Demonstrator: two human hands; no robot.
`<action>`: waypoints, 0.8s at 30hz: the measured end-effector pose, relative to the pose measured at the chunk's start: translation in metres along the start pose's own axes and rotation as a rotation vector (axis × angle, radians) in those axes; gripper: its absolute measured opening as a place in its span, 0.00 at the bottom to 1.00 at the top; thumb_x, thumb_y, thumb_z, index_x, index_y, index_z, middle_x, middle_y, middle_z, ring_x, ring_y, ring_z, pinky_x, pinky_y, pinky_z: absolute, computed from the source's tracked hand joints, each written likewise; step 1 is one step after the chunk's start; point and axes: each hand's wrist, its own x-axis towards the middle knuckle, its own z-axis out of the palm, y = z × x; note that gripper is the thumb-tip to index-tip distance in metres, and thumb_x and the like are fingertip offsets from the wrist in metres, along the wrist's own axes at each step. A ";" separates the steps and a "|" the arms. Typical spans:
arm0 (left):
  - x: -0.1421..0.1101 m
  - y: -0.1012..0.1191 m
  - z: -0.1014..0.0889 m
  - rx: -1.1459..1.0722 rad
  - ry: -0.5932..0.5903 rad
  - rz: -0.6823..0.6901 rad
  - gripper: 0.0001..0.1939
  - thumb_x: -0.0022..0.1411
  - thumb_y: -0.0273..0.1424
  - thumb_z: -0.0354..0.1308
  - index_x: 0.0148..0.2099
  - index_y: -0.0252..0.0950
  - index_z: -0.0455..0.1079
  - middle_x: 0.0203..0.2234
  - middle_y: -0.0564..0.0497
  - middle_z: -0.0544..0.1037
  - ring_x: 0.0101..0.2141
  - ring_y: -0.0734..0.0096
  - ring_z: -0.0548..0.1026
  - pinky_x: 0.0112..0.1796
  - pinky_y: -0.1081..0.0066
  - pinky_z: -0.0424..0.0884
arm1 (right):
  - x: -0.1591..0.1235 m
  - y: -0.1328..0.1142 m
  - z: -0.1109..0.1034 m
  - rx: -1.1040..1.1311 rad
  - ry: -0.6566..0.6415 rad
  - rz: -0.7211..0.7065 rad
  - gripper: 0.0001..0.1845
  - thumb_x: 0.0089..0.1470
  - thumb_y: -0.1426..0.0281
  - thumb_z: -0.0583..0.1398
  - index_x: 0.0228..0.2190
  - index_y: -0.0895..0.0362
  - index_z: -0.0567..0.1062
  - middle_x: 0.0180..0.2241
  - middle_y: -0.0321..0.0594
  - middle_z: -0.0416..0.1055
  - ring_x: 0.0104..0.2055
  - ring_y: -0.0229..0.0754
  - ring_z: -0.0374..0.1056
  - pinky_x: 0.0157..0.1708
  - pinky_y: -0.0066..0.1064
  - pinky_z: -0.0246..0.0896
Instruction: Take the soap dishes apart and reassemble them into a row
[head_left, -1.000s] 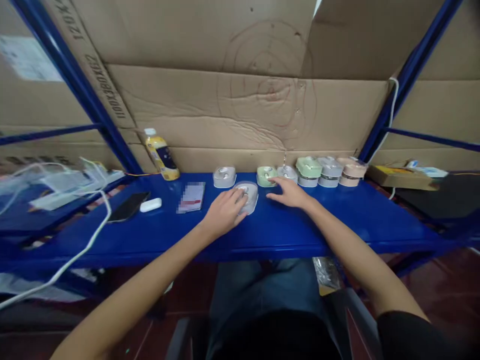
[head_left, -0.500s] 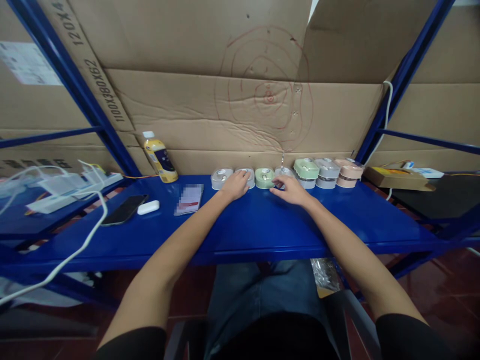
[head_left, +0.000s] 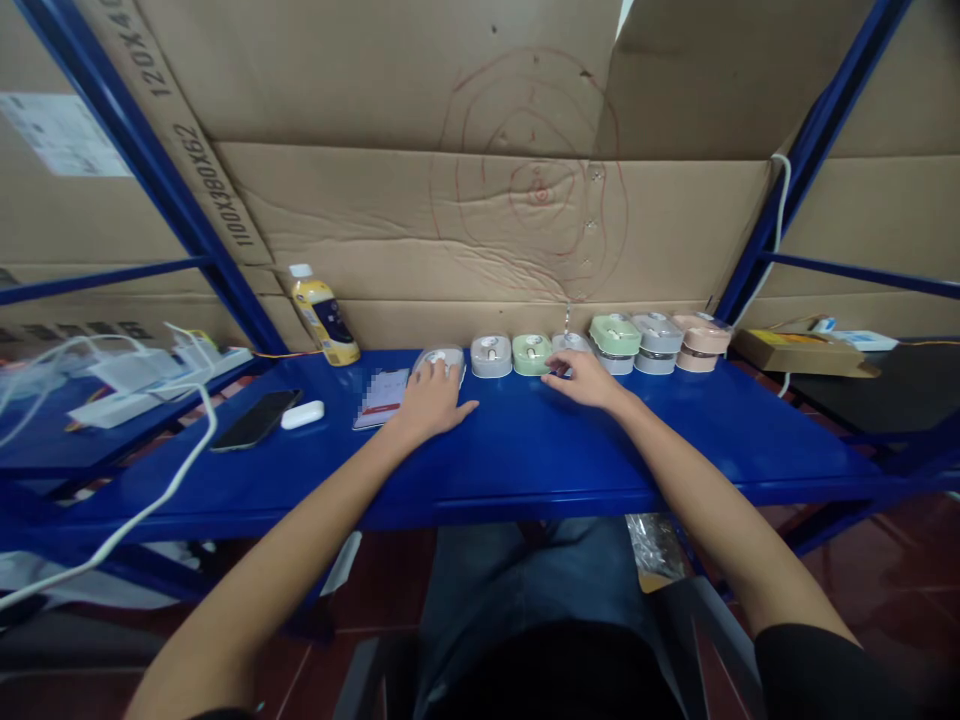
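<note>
My left hand lies with its fingers over the front of a grey lidded box at the left end of the row. Its thumb points out to the right, away from the box. My right hand is loosely curled, thumb apart from the fingers, in front of another grey box and by the right edge of a green box. Nothing shows in its grasp; whether it touches either box I cannot tell. Between the hands stands one more grey box with a clear lid.
Right of the row are stacked green, grey and pink boxes. On the left of the blue table are a bottle, a phone with a lit screen, a dark phone and a white earbud case.
My left hand put a grey box down in the row beside the green one, let go, and moved left to the end box. My right hand shifted slightly right and has since stayed there.
</note>
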 end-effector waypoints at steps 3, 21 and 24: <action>-0.046 0.012 -0.009 -0.029 0.083 0.065 0.35 0.66 0.48 0.60 0.64 0.26 0.64 0.63 0.23 0.68 0.64 0.28 0.65 0.60 0.41 0.65 | -0.002 -0.007 -0.001 0.018 -0.011 -0.010 0.16 0.58 0.61 0.67 0.44 0.58 0.80 0.40 0.47 0.81 0.41 0.49 0.77 0.44 0.41 0.72; 0.022 0.036 0.026 -0.981 -0.004 0.462 0.55 0.50 0.47 0.75 0.73 0.38 0.53 0.63 0.36 0.70 0.61 0.42 0.71 0.61 0.45 0.67 | -0.012 -0.029 -0.015 0.231 -0.159 -0.072 0.42 0.45 0.54 0.74 0.59 0.53 0.73 0.56 0.48 0.76 0.57 0.55 0.74 0.58 0.49 0.68; 0.018 0.031 0.028 -0.873 0.017 0.501 0.44 0.56 0.47 0.71 0.70 0.40 0.62 0.62 0.39 0.70 0.63 0.44 0.69 0.64 0.45 0.63 | -0.010 -0.008 -0.029 0.231 -0.017 0.040 0.34 0.51 0.53 0.71 0.56 0.54 0.75 0.51 0.47 0.78 0.51 0.52 0.75 0.54 0.47 0.71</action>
